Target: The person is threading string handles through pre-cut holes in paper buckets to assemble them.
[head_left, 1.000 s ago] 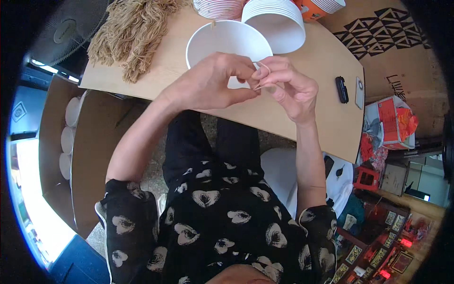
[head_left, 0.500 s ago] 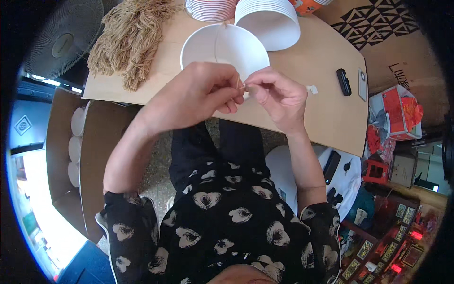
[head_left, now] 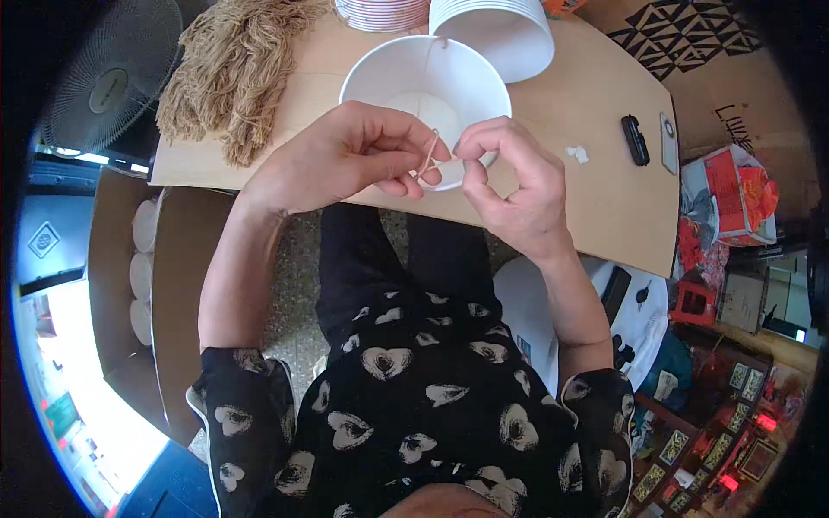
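Since the earlier frame, both hands have drawn slightly apart, and a loop of thin beige twine now shows between them. 2 hands work here: the left hand pinches 1 end of the twine between thumb and fingertips, and the right hand pinches the other end likewise. That twine hangs over the near rim of 1 open white round paper bucket. Behind the bucket stand 2 stacks: white tubs and striped lids. Left of the bucket lies 1 heap of tan twine strands; right of it, 1 black lighter.
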A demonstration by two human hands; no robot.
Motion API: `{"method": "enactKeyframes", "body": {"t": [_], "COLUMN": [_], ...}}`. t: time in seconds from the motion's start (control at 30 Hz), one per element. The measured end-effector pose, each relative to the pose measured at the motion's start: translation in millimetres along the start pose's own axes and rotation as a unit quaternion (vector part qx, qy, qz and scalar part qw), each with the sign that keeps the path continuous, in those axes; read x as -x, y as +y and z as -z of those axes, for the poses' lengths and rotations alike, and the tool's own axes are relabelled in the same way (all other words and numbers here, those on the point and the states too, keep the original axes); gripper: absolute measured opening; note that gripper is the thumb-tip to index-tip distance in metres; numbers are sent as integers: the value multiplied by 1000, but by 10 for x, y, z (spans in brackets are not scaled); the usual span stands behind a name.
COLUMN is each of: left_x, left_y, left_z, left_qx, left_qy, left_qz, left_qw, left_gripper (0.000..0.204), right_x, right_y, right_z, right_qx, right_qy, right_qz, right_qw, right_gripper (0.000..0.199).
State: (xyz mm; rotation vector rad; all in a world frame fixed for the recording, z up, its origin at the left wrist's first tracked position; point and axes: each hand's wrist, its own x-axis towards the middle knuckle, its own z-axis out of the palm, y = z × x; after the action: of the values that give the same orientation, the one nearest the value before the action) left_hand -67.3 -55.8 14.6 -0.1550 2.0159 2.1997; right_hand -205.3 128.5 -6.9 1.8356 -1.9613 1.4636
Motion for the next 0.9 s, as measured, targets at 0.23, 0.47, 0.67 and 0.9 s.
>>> {"method": "enactKeyframes", "body": {"t": [0.23,0.47,0.67,0.9], "left_x": [-7,15,28,76], "left_y": [-84,-84,-95,-87], "left_z": [6,36,51,49], "left_qx": [23,23,21,48], "left_qy": [13,15,15,18], "left_qz": [-33,-47,-50,-64], "left_qw": [999,999,998,997], "left_gripper": [13,13,16,19], "right_x": [-101,-201,-207,-180], "right_y": [-80,-122,-98,-104], "right_z": [53,179,183,126], "right_qx": [-139,-219,-62,48], "right_qy": [-81,-173,-154,-110], "right_qz": [-173,-246,-164,-111], "right_qw": [972,928,972,987], "right_gripper": [12,15,9,8]}}
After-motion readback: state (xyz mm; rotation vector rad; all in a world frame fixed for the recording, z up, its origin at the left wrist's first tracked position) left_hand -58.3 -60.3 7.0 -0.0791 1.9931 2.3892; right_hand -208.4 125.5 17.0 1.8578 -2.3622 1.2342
